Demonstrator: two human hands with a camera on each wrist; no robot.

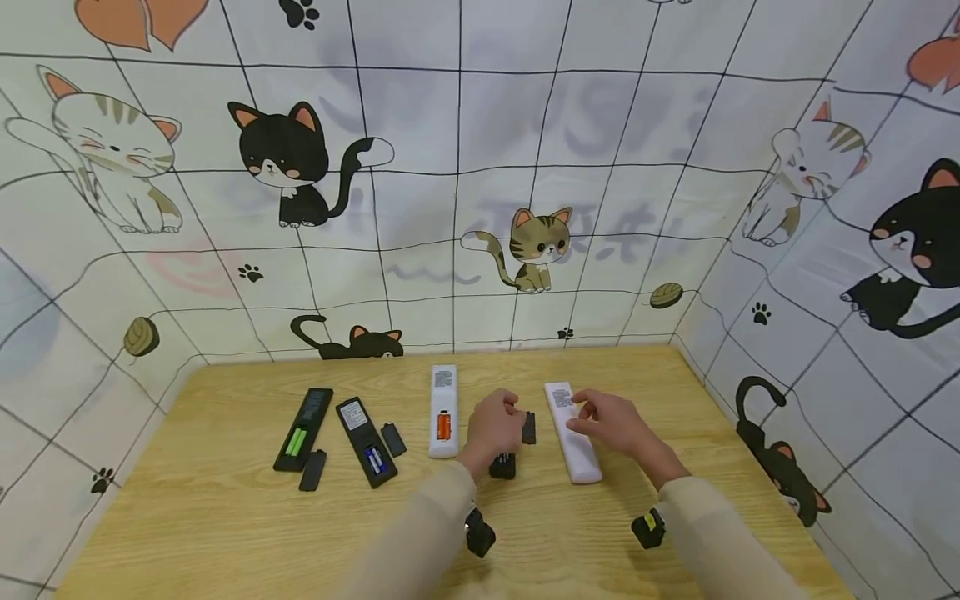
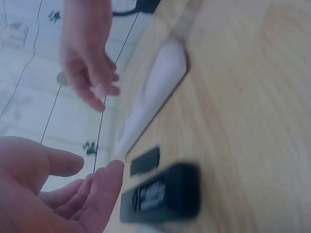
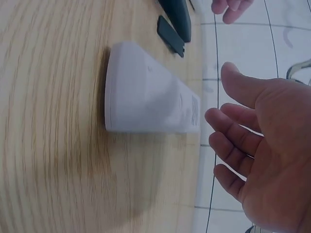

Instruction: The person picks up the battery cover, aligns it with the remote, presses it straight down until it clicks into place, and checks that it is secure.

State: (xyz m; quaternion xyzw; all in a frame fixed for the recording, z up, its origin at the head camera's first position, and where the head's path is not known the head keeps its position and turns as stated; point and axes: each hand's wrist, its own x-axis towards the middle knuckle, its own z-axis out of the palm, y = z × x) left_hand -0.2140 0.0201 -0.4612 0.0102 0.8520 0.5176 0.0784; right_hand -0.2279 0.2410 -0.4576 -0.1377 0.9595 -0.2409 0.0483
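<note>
My left hand (image 1: 495, 429) hovers above a black remote control (image 1: 503, 466), its fingers loosely bent and nothing between them. In the left wrist view that black remote (image 2: 163, 192) shows batteries in its uncovered compartment. Beside it lies a small black battery cover (image 1: 529, 427). My right hand (image 1: 611, 423) is over a white remote control (image 1: 573, 433) lying back side up, with its label at the far end. Seen from the right wrist, the fingers (image 3: 238, 138) are spread loosely and stand apart from the white remote (image 3: 150, 92).
Left on the wooden table (image 1: 225, 517) lie two more black remotes, one with green batteries (image 1: 296, 442), one with blue batteries (image 1: 374, 458), each beside a loose cover (image 1: 312, 471). Another white remote (image 1: 443, 387) holds orange batteries. A cat-patterned cloth (image 1: 420, 192) hangs behind.
</note>
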